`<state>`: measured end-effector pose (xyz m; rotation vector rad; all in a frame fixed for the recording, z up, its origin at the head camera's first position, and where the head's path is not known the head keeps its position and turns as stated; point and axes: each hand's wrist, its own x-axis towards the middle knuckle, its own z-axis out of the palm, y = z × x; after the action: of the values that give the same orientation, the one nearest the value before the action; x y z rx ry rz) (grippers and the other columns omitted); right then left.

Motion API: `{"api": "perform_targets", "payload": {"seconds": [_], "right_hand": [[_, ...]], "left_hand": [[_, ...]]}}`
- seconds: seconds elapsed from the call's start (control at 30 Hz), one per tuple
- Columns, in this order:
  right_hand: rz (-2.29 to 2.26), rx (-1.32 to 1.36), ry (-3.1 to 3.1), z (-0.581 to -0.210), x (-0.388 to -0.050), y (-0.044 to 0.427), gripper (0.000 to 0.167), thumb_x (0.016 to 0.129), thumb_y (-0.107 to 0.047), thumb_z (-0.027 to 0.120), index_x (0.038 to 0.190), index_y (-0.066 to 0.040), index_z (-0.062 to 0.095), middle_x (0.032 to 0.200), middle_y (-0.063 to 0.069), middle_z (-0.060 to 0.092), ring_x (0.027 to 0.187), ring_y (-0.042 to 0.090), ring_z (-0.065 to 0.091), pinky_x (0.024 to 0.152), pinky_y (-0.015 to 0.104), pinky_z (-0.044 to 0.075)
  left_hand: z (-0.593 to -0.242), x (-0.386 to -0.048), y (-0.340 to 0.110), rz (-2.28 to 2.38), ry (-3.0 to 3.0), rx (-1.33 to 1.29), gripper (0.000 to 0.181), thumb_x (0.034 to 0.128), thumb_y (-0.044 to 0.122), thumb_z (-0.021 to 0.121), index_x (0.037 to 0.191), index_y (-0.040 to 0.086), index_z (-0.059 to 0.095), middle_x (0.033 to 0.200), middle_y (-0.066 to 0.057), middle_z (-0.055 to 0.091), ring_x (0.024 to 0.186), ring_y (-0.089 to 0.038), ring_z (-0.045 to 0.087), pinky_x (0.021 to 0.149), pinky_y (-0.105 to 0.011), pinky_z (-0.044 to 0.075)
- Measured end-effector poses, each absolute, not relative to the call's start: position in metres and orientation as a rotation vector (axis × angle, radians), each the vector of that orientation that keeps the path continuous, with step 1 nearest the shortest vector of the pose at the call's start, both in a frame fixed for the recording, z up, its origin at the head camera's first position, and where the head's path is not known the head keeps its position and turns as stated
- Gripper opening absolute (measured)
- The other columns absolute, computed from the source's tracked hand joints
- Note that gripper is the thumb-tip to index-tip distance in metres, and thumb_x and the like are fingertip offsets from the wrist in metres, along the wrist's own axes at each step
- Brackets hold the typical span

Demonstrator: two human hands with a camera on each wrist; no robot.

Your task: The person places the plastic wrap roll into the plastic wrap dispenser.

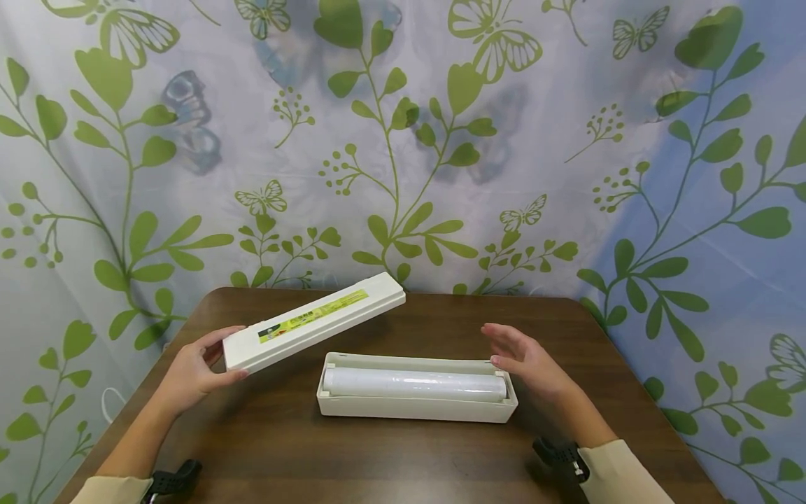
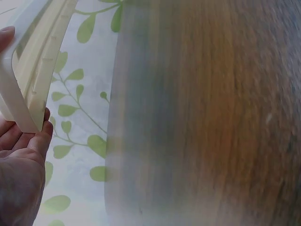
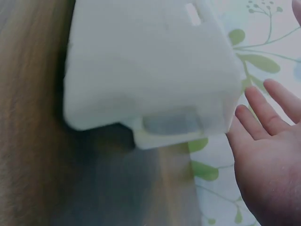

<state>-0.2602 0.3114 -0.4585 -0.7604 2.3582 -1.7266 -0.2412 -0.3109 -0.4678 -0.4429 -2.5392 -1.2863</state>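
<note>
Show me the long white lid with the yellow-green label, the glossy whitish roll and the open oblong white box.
Long white lid (image 1: 313,316): head view, on its label.
Glossy whitish roll (image 1: 414,384): head view, middle of its curved side.
Open oblong white box (image 1: 417,409): head view, on its front wall.

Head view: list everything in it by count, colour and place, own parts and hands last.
Patterned cloth: one, pale with green print, across the background
Table: one, brown, before the cloth
Box: one, white, on the table
Roll: one, whitish, inside the box
Lid: one, white, beyond the box, leftward
Label: one, mostly yellow-green, on the lid
Wrist pieces: two, black, one per wrist
Sleeves: two, beige, bottom corners
Left hand: one, bare, gripping the lid's end
Right hand: one, bare, near the box's right end
</note>
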Motion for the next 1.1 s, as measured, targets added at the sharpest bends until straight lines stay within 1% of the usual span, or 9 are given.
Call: {"api": "perform_targets", "payload": {"seconds": [0.07,0.13,0.3,0.37,0.4,0.5,0.67,0.93,1.1], "right_hand": [[-1.738,-0.765,2.362,-0.454,-0.263,0.308,0.063,0.1,-0.009,0.065,0.155,0.0,0.036,0.161,0.025,0.035,0.151,0.035,0.033,0.113,0.017,0.04],[-1.748,-0.772,2.359,-0.45,-0.266,0.304,0.064,0.099,-0.01,0.067,0.154,-0.001,0.037,0.161,0.024,0.035,0.151,0.035,0.033,0.113,0.02,0.041],[-1.75,-0.76,2.351,-0.444,-0.272,0.294,0.065,0.097,-0.009,0.07,0.154,-0.003,0.039,0.161,0.022,0.036,0.146,0.012,0.044,0.114,0.03,0.042],[-1.745,-0.755,2.357,-0.442,-0.274,0.29,0.066,0.096,-0.01,0.071,0.154,-0.003,0.04,0.161,0.023,0.037,0.142,0.006,0.046,0.114,0.036,0.042],[-1.741,-0.758,2.361,-0.441,-0.275,0.288,0.066,0.096,-0.01,0.072,0.153,-0.003,0.04,0.16,0.023,0.037,0.141,0.006,0.047,0.114,0.038,0.041],[-1.721,-0.782,2.382,-0.439,-0.279,0.281,0.067,0.095,-0.011,0.073,0.153,-0.001,0.04,0.159,0.025,0.039,0.143,0.016,0.048,0.114,0.042,0.042],[-1.695,-0.819,2.417,-0.434,-0.283,0.274,0.067,0.094,-0.01,0.074,0.151,0.003,0.041,0.156,0.024,0.042,0.146,0.039,0.041,0.114,0.039,0.043],[-1.695,-0.802,2.438,-0.424,-0.287,0.269,0.071,0.09,-0.009,0.079,0.151,-0.001,0.042,0.156,0.019,0.044,0.146,0.038,0.04,0.115,0.042,0.041],[-1.671,-0.841,2.446,-0.421,-0.29,0.267,0.075,0.088,-0.009,0.08,0.152,-0.001,0.041,0.158,0.022,0.041,0.146,0.04,0.04,0.115,0.044,0.041]], "left_hand": [[-0.466,-0.241,-0.309,-1.296,-2.537,-0.455,0.072,0.0766,0.016,0.092,0.14,0.007,0.059,0.133,-0.017,0.06,0.11,0.015,0.053,0.093,0.0,0.04],[-0.466,-0.241,-0.307,-1.309,-2.533,-0.465,0.071,0.077,0.015,0.091,0.14,0.007,0.059,0.133,-0.016,0.06,0.111,0.014,0.053,0.093,0.0,0.04],[-0.466,-0.243,-0.303,-1.342,-2.517,-0.513,0.071,0.0772,0.012,0.091,0.14,0.007,0.059,0.135,-0.016,0.059,0.112,0.012,0.054,0.094,0.0,0.04],[-0.466,-0.243,-0.301,-1.359,-2.508,-0.541,0.071,0.0767,0.01,0.091,0.14,0.007,0.059,0.135,-0.017,0.059,0.111,0.01,0.055,0.095,0.0,0.041],[-0.465,-0.243,-0.3,-1.368,-2.503,-0.555,0.072,0.0763,0.01,0.091,0.14,0.006,0.058,0.135,-0.017,0.059,0.111,0.01,0.056,0.095,-0.001,0.041],[-0.465,-0.244,-0.297,-1.396,-2.486,-0.597,0.074,0.0747,0.007,0.091,0.14,0.006,0.058,0.135,-0.017,0.059,0.11,0.007,0.057,0.095,-0.002,0.043],[-0.463,-0.245,-0.291,-1.462,-2.46,-0.653,0.074,0.0735,0.003,0.091,0.14,0.005,0.058,0.132,-0.016,0.06,0.107,0.002,0.06,0.092,-0.006,0.048],[-0.459,-0.244,-0.278,-1.573,-2.408,-0.763,0.072,0.0729,-0.001,0.09,0.138,0.006,0.059,0.135,-0.016,0.062,0.109,-0.003,0.062,0.09,-0.012,0.051],[-0.454,-0.243,-0.271,-1.586,-2.412,-0.816,0.074,0.0731,0.0,0.09,0.14,0.005,0.058,0.137,-0.018,0.061,0.11,-0.005,0.062,0.09,-0.013,0.052]]}}
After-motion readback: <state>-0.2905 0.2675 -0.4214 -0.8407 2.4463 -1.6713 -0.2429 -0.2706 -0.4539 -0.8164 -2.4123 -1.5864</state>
